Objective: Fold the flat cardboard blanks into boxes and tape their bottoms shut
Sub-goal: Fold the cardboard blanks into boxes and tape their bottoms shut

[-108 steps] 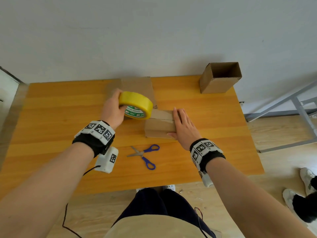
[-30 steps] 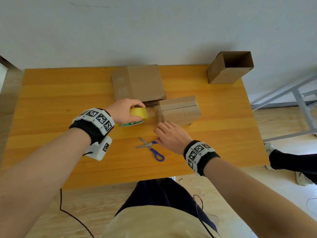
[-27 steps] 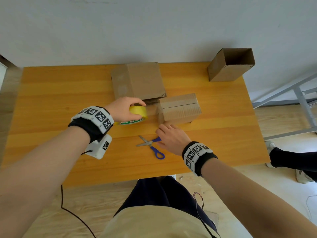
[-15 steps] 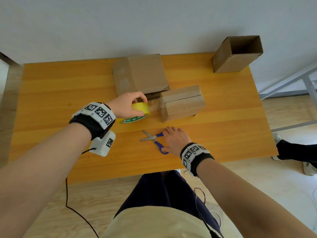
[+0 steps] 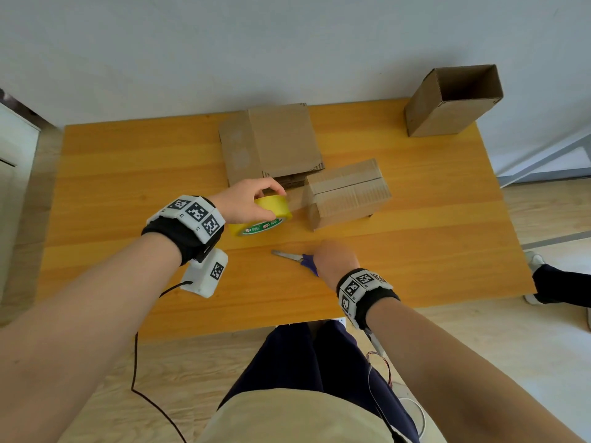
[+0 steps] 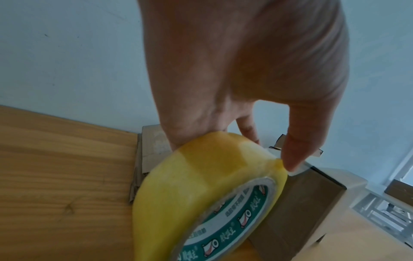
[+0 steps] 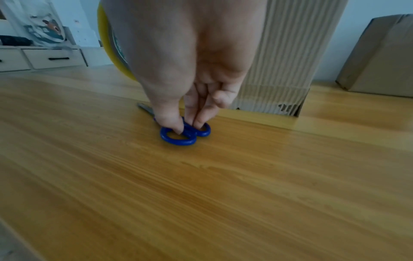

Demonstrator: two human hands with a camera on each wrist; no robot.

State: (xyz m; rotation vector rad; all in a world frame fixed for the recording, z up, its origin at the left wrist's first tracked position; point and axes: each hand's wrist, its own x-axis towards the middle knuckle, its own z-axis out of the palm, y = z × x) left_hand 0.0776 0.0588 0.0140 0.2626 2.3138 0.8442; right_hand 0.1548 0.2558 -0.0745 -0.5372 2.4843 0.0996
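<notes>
right hand (image 5: 335,260) nearest, thumb and fingertips pinching the blue handles of the scissors (image 7: 185,134) flat on the table (image 5: 415,266); in the head view the hand hides the handles, only the blades show. left hand (image 5: 246,203) curled over the yellow tape roll (image 5: 265,215), a clear strip running to the folded box (image 5: 347,193) just beside it, box interior hidden. behind, flat cardboard blanks (image 5: 271,142), stacked, count unclear. far right corner, open box (image 5: 454,100), inside dark, contents not discernible
</notes>
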